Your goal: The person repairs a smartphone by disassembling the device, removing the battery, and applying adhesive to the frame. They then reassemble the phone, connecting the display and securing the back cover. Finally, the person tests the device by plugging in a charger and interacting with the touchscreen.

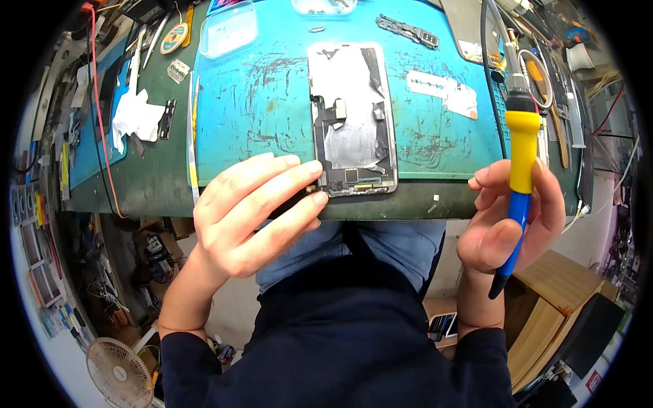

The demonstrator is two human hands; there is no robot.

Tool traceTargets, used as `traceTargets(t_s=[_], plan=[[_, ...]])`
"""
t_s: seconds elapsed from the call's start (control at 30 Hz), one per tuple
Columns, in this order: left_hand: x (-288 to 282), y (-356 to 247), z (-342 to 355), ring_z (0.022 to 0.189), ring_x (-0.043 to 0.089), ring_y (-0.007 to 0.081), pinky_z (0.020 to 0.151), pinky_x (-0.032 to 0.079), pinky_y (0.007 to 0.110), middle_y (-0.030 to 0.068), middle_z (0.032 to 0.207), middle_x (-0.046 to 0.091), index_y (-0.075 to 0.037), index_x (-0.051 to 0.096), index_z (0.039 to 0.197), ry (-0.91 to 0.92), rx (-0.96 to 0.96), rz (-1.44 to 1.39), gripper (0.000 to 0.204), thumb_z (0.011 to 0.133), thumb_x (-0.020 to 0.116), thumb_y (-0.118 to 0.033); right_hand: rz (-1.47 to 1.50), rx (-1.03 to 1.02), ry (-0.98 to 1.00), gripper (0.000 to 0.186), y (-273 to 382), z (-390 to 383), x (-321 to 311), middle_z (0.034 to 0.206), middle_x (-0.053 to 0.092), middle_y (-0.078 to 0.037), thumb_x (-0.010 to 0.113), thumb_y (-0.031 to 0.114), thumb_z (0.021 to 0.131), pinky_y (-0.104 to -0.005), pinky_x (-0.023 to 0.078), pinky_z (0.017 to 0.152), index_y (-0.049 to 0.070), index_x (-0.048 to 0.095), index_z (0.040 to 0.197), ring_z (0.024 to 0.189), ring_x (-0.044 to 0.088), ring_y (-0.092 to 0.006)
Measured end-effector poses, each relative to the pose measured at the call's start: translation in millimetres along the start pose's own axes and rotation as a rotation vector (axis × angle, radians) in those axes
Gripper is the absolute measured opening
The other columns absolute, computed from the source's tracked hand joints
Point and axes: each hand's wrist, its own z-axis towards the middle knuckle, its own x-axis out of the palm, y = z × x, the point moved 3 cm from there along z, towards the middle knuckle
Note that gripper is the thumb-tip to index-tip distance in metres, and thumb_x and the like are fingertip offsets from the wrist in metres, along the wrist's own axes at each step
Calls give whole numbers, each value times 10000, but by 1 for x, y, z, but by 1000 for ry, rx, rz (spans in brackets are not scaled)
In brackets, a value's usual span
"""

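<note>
An opened phone body with silver and black internals lies upright along my view on the blue mat, near its front edge. My left hand rests with extended fingertips at the phone's lower left corner; its thumb is partly hidden beneath the fingers. My right hand grips the yellow-and-blue handle of a soldering-iron-like tool, with its metal barrel pointing away from me. Right of the phone lie thin metal blades. A small black board sits above it, beside a tiny part.
The blue mat holds clear plastic containers at the back. At the left are a white tissue, a spool and cables. Tools crowd the right side. Below stand a fan and wooden cabinet.
</note>
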Motion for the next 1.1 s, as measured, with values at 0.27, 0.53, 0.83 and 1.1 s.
traceTargets(t_s=[0.27, 0.53, 0.83, 1.1], plan=[[1, -7, 2, 995, 696, 247, 829, 617, 378, 71, 1125, 745, -150, 811, 1130, 105, 9, 100, 313, 945, 725, -387, -102, -35, 75, 762, 2, 9, 2, 889, 701, -156, 578, 614, 993, -224, 446, 585, -18, 498, 1413, 661, 574, -113], [0, -3, -3, 1031, 724, 322, 905, 608, 415, 155, 1111, 759, -51, 797, 1070, 74, 57, 67, 310, 946, 725, -326, -164, -93, 106, 733, 4, 14, 1, 869, 697, -155, 493, 597, 1015, -216, 470, 581, -32, 514, 1391, 643, 589, -120], [-1, 4, -13, 1010, 767, 343, 941, 617, 465, 186, 1060, 774, -20, 683, 1067, -54, -26, -147, 208, 895, 782, -80, -170, -105, 75, 770, 4, 15, 6, 878, 700, -141, 502, 634, 1000, -217, 482, 581, -42, 536, 1367, 631, 576, -102], [-5, 1, -10, 1005, 758, 316, 947, 612, 466, 180, 1061, 768, -2, 739, 1124, -56, -111, -156, 261, 879, 790, -78, -182, -91, 66, 764, 4, 12, 5, 890, 700, -133, 502, 636, 1001, -215, 477, 584, -40, 540, 1354, 633, 574, -100]])
